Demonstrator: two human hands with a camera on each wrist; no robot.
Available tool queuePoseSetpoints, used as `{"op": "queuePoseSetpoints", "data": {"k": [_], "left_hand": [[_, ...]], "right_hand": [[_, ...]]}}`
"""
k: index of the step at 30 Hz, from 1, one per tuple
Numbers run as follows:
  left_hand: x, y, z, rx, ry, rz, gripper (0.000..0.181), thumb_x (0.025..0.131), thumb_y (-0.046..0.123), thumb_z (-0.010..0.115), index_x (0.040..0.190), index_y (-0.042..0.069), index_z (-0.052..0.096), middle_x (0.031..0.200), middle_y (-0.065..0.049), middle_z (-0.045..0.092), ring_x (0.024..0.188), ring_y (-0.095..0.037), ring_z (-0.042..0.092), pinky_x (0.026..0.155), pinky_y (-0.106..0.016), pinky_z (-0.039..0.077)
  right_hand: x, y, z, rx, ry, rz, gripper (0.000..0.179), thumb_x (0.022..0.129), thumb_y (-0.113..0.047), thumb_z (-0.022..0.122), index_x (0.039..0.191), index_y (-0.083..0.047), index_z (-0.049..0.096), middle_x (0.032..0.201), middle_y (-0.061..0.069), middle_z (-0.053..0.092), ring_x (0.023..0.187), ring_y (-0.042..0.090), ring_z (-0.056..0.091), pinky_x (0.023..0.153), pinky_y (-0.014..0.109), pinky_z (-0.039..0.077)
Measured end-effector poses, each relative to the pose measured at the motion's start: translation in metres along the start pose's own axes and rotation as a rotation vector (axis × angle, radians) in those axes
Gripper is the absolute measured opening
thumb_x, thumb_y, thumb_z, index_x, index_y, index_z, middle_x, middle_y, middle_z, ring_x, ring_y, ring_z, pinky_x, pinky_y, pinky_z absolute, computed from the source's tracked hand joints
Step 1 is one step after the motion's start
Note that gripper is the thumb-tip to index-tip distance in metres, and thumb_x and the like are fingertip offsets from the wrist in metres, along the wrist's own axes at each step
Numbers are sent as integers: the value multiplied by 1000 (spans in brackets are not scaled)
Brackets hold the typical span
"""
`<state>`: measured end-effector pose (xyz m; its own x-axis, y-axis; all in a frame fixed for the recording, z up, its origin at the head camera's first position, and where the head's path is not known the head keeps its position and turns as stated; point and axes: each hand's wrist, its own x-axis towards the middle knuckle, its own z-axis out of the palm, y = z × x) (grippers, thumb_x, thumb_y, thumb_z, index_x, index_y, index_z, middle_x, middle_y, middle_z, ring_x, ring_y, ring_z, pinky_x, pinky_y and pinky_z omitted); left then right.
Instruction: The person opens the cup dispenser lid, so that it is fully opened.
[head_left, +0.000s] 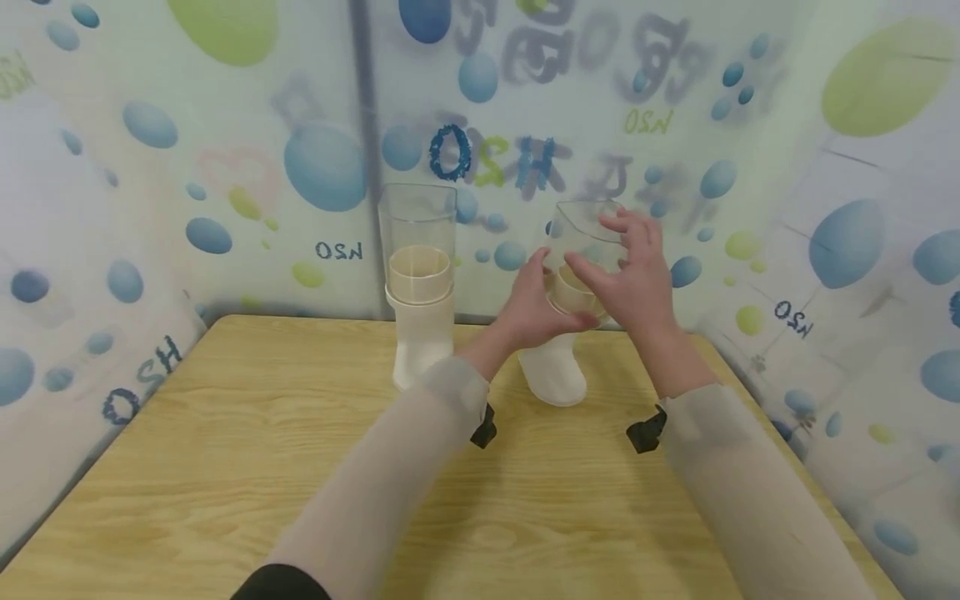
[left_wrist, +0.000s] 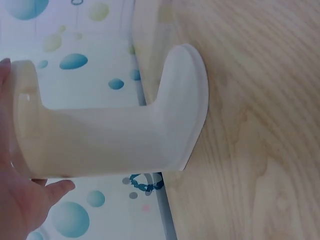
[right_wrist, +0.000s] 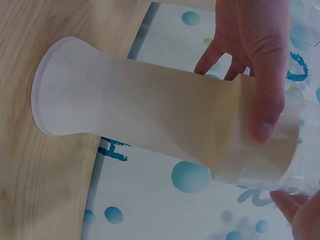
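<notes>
A white boot-shaped stand (head_left: pixel 558 375) with a cream collar is on the right side of the table, toe facing the near edge. My left hand (head_left: pixel 532 308) grips it around the collar; the thumb lies across the cream band in the right wrist view. A clear plastic sleeve (head_left: pixel 581 218) rises out of that collar. Around the sleeve curl the thumb and fingers of my right hand (head_left: pixel 637 275), above the left hand. The boot's shaft (left_wrist: pixel 100 142) shows sideways in the left wrist view, with its sole at the tabletop.
To the left stands a matching boot-shaped stand (head_left: pixel 422 342), topped by its own clear sleeve (head_left: pixel 417 204). Both are near the back edge of the wooden table (head_left: pixel 300 433). Printed wall panels (head_left: pixel 247 108) with blue and green drops enclose the table behind and on both sides.
</notes>
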<state>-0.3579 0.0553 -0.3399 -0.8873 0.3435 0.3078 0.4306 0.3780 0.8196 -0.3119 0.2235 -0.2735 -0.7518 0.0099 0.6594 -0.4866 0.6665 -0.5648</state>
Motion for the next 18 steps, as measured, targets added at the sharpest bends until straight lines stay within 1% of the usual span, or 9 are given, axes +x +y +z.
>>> {"op": "queuePoseSetpoints", "data": {"k": [2, 5, 9, 14, 16, 18], "left_hand": [[-3, 2, 5, 19, 38, -10, 136, 78, 56, 97, 176, 18, 10, 173, -13, 33, 147, -30, 47, 118, -53, 51], [-9, 5, 11, 51, 86, -25, 136, 79, 57, 96, 176, 19, 10, 173, -13, 33, 146, -32, 47, 114, -55, 52], [-17, 9, 18, 88, 125, -46, 135, 79, 59, 95, 176, 20, 10, 172, -13, 34, 149, -36, 43, 113, -59, 52], [-22, 11, 24, 113, 175, -54, 134, 78, 61, 94, 175, 19, 12, 164, -14, 39, 145, -36, 45, 111, -58, 53], [-23, 11, 25, 122, 191, -54, 133, 78, 62, 94, 174, 19, 13, 162, -13, 40, 145, -35, 45, 112, -57, 52], [-25, 11, 26, 118, 203, -57, 132, 77, 62, 95, 173, 19, 15, 162, -13, 41, 145, -35, 45, 114, -58, 50]], "right_hand": [[0, 1, -2, 52, -12, 15, 68, 95, -31, 88, 151, -8, 58, 168, 12, 39, 149, 36, 52, 118, 62, 50], [-1, 3, -3, 114, -31, 39, 73, 94, -31, 88, 154, -6, 53, 172, 10, 33, 153, 35, 47, 122, 64, 46], [-4, 4, -2, 157, -27, 65, 76, 93, -30, 89, 153, -4, 50, 176, 8, 26, 155, 36, 44, 125, 64, 43], [-8, 3, 1, 177, -5, 124, 80, 90, -35, 90, 152, -9, 47, 168, 17, 37, 149, 41, 51, 125, 60, 43], [-8, 1, 1, 177, -8, 140, 83, 90, -39, 91, 152, -10, 44, 163, 17, 44, 147, 43, 55, 125, 59, 44], [-9, 0, 1, 178, -13, 146, 86, 89, -42, 92, 153, -12, 42, 165, 14, 46, 148, 43, 55, 125, 59, 44]]}}
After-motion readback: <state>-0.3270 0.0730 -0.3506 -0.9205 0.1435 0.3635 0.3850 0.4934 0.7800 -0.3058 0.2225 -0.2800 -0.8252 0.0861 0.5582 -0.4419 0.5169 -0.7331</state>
